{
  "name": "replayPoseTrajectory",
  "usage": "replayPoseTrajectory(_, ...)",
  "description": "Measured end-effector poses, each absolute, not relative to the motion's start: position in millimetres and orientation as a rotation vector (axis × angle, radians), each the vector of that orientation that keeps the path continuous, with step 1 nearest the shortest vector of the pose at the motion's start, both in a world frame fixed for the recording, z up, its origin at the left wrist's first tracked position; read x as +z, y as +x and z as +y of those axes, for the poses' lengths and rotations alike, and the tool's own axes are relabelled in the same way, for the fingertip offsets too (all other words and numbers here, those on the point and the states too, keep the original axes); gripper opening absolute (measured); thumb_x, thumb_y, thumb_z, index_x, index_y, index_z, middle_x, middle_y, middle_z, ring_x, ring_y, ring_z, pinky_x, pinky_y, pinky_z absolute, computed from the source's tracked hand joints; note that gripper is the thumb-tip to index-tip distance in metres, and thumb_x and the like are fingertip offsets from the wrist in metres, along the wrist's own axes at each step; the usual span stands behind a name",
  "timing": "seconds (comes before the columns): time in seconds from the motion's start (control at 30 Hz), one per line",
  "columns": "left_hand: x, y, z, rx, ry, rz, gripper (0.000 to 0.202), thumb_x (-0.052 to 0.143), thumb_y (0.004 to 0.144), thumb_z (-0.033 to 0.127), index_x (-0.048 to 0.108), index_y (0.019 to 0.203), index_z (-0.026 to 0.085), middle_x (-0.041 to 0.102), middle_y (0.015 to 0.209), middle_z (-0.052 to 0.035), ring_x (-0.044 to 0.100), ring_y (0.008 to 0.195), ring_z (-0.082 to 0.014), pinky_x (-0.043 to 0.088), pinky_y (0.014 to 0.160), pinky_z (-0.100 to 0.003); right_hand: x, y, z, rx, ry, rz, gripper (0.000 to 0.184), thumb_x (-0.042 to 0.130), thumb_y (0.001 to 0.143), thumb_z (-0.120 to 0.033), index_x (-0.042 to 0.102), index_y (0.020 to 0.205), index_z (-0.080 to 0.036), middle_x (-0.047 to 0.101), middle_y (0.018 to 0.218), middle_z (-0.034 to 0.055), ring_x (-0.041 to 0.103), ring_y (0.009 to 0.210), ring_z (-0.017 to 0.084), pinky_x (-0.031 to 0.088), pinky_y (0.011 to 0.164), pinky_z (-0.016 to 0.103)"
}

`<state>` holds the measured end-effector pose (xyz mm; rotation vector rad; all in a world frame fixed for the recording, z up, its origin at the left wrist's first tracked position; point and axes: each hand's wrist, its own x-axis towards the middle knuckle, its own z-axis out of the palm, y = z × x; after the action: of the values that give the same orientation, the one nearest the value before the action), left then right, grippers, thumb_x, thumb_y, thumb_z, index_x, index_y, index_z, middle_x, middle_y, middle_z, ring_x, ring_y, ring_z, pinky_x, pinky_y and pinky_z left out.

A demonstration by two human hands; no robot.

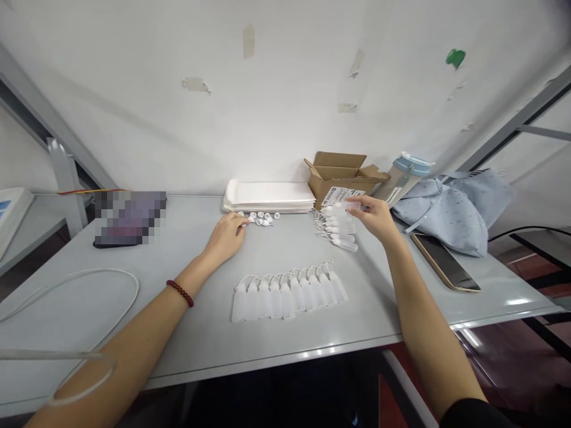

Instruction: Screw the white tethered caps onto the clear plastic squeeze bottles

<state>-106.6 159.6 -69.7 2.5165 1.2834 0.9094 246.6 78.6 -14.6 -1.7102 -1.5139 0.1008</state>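
Observation:
My left hand (227, 233) is at a cluster of small white caps (260, 216), its fingertips pinched at the cap on the cluster's left side. At the right, my right hand (373, 215) grips a small translucent squeeze bottle (352, 205) between thumb and fingers. Just below it lies a pile of similar bottles (341, 229), their thin white cords pointing left. Nearer the front edge, a row of several flat translucent bottles (288, 297) lies side by side, cords at the top. My fingers partly hide the caps and the held bottle.
A stack of white trays (272, 195) stands against the wall beside an open cardboard box (341, 175). Farther right are a blue-lidded container (404, 175), a light blue cloth bag (450, 208) and a phone (446, 261). A white cable (129, 297) loops across the left side.

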Motion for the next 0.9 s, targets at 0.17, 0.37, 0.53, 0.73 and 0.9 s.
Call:
replayPoseTrajectory(0.17,-70.3,-107.1,158.1,0.886,2.483,1.318,0.028,0.044,0.078,0.014,0.067,0.094,0.014,0.064,0.097,-0.0087,0.060,0.091,-0.0224,0.048,0.085,-0.036,-22.6,242.0,84.4,0.049,-1.741,-1.474,0.031,0.057,0.067,-0.030,0.069,0.092,-0.017,0.070,0.095,0.0069,0.058,0.079,0.022,0.044,0.072,0.034)
replayPoseTrajectory(0.37,-71.6,-107.3,158.0,0.862,2.496,1.324,0.029,0.043,0.078,0.016,0.067,0.096,0.016,0.063,0.100,-0.0090,0.059,0.094,-0.0231,0.047,0.088,-0.037,-41.2,246.6,100.2,0.088,-1.661,-1.424,0.030,0.055,0.068,-0.032,0.065,0.093,-0.017,0.067,0.101,0.0082,0.057,0.089,0.023,0.044,0.079,0.037)
replayPoseTrajectory(0.53,-72.1,-107.0,159.0,0.833,2.538,1.289,0.030,0.041,0.079,0.015,0.067,0.095,0.017,0.062,0.100,-0.0089,0.057,0.098,-0.0244,0.046,0.089,-0.039,-52.5,255.2,112.6,0.209,-1.636,-1.398,0.033,0.057,0.066,-0.032,0.060,0.094,-0.016,0.065,0.104,0.0100,0.057,0.092,0.023,0.042,0.085,0.039)
replayPoseTrajectory(0.73,-69.8,-108.4,158.0,0.857,2.507,1.272,0.031,0.042,0.079,0.017,0.066,0.098,0.016,0.061,0.102,-0.0099,0.058,0.096,-0.0238,0.046,0.088,-0.037,-54.1,260.2,113.2,0.191,-1.638,-1.353,0.038,0.057,0.068,-0.031,0.057,0.103,-0.016,0.066,0.102,0.0106,0.059,0.093,0.024,0.044,0.084,0.040)
replayPoseTrajectory(0.9,-69.2,-110.0,156.6,0.857,2.497,1.286,0.031,0.043,0.080,0.020,0.066,0.100,0.014,0.061,0.103,-0.0100,0.059,0.093,-0.0230,0.047,0.087,-0.037,-46.9,258.9,107.1,0.099,-1.635,-1.312,0.033,0.055,0.070,-0.030,0.060,0.098,-0.015,0.066,0.097,0.0110,0.060,0.087,0.022,0.046,0.081,0.040)
